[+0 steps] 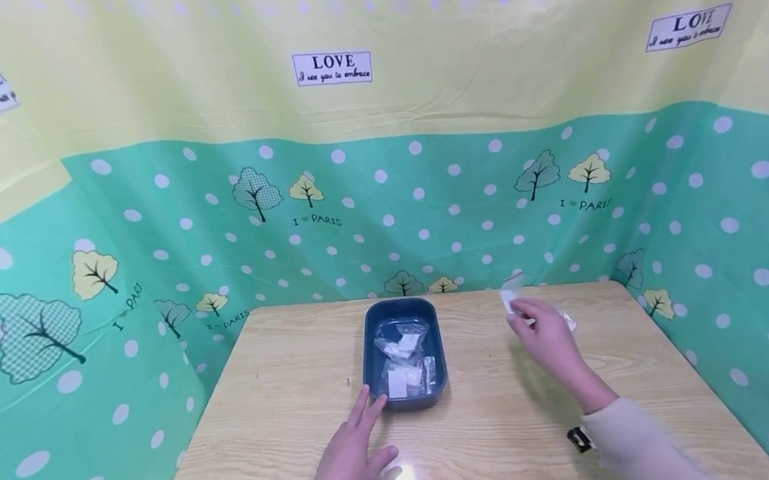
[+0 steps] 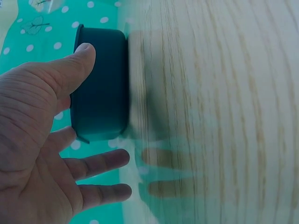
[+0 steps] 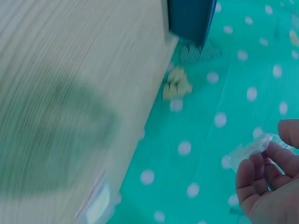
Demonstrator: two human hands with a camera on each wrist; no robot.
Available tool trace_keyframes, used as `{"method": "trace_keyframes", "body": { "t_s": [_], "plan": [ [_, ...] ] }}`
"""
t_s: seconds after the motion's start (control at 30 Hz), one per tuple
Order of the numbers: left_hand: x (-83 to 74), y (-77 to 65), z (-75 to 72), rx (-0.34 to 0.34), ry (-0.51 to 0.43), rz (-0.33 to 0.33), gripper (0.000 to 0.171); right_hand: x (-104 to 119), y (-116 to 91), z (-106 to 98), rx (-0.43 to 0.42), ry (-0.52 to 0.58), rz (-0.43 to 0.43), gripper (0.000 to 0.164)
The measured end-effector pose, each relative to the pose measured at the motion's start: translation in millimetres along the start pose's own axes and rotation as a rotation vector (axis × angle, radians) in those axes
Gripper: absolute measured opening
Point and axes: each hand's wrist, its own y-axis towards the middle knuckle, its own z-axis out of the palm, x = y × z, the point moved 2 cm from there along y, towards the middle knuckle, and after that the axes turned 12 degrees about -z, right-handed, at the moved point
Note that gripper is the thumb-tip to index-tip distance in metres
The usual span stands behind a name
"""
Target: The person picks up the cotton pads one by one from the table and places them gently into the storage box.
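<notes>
A dark blue rectangular bin (image 1: 407, 402) stands on the table with several small clear plastic bags (image 1: 404, 366) inside, some showing white labels. My left hand (image 1: 347, 458) is at the bin's near left corner, fingers spread and straight, fingertips at the rim. In the left wrist view the thumb (image 2: 77, 65) lies in front of the bin's wall (image 2: 103, 84). Off to the right, my right hand (image 1: 552, 343) pinches a small clear plastic bag (image 1: 512, 290) above the table. The right wrist view shows that bag (image 3: 250, 151) at the fingertips.
Another clear plastic bag (image 1: 569, 321) lies on the table behind the right hand, also seen as a bag (image 3: 96, 203) in the right wrist view. The wooden table (image 1: 287, 376) meets a green dotted curtain (image 1: 357, 234) at its back and sides.
</notes>
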Motion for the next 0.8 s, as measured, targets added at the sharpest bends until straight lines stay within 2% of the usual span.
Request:
{"method": "trace_keyframes", "body": {
  "t_s": [0.2,0.37,0.53,0.8],
  "plan": [
    [1.7,0.0,1.2,0.015,-0.010,-0.008,0.084,15.1,8.1,40.5,0.085,-0.034,-0.055,0.043],
    [2.8,0.3,1.4,0.021,-0.012,-0.009,0.084,13.3,11.0,67.5,0.178,-0.075,-0.039,0.050],
    [4.0,0.4,2.0,0.018,-0.011,-0.003,0.084,6.1,8.0,85.3,0.256,-0.095,0.009,0.055],
    [4.4,0.8,1.4,0.006,-0.013,0.005,0.083,3.3,0.2,96.3,0.307,-0.137,0.020,0.061]
  ]
}}
